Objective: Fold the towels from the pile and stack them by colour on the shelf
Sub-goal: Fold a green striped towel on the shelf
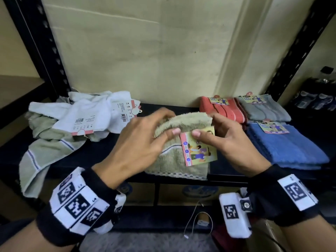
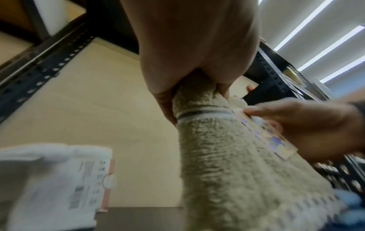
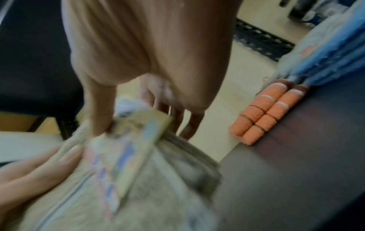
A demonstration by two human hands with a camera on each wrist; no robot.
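Unfolded pile [image 1: 72, 122] lies left of held towel [image 1: 174, 160]; folded stacks [image 1: 263, 124] right.

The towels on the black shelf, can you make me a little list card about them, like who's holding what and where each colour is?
being folded: fluffy olive-green towel with a colourful paper tag, at the shelf's front edge
left hand: grips the green towel's folded top
right hand: grips the top too, thumb on the tag
unfolded pile: crumpled white towels with paper labels over a striped pale green towel, left side
folded already: orange-red towels, grey towel, blue towels, right side
shelf: black metal rack
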